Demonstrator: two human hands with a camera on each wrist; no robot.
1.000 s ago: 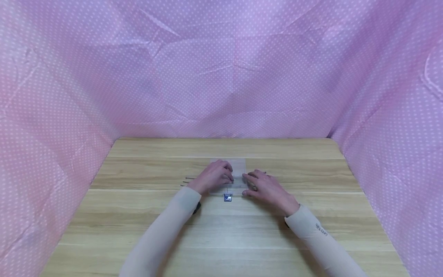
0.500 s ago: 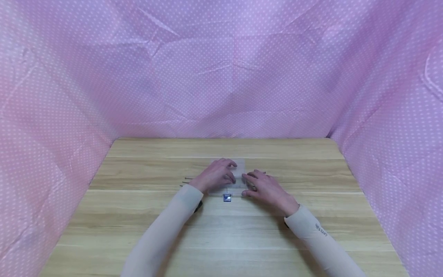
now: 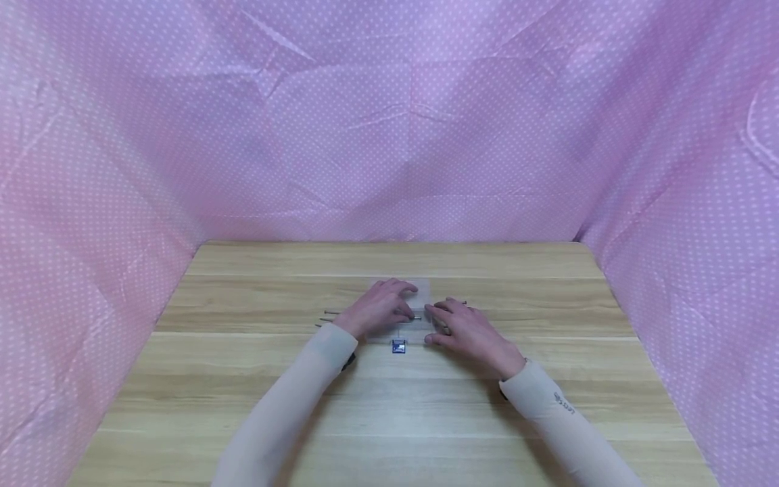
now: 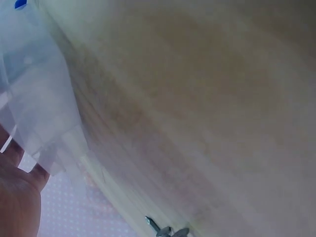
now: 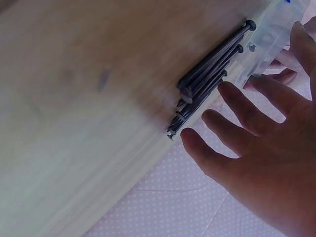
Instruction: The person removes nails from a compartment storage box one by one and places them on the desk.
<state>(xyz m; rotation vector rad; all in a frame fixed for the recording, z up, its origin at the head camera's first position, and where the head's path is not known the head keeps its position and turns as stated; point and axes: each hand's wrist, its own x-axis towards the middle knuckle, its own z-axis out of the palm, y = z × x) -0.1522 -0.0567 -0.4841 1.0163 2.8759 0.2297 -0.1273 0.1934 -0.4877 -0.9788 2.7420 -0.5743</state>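
A clear plastic box (image 3: 402, 335) with a blue latch (image 3: 398, 347) lies on the table, its clear lid (image 3: 420, 292) folded back. My left hand (image 3: 380, 308) is over it; thumb and fingertips seem to pinch a nail (image 3: 417, 318), whose head end sticks out to the right. Most of that nail is hidden. On the other side, my right hand (image 3: 468, 333) rests its fingertips against the box's right edge, fingers extended. Several dark nails (image 5: 210, 69) lie beside the box below the right hand's fingers. In the left wrist view, the left hand (image 4: 22, 192) is partly behind the box.
More nails (image 3: 328, 312) lie on the table left of the box, partly under the left wrist. The wooden table (image 3: 389, 419) extends around both arms. A pink dotted cloth (image 3: 389, 135) hangs behind and at both sides.
The left hand has shifted slightly right over the box, and a nail end now shows at its fingertips. The right hand has stayed at the box's edge.
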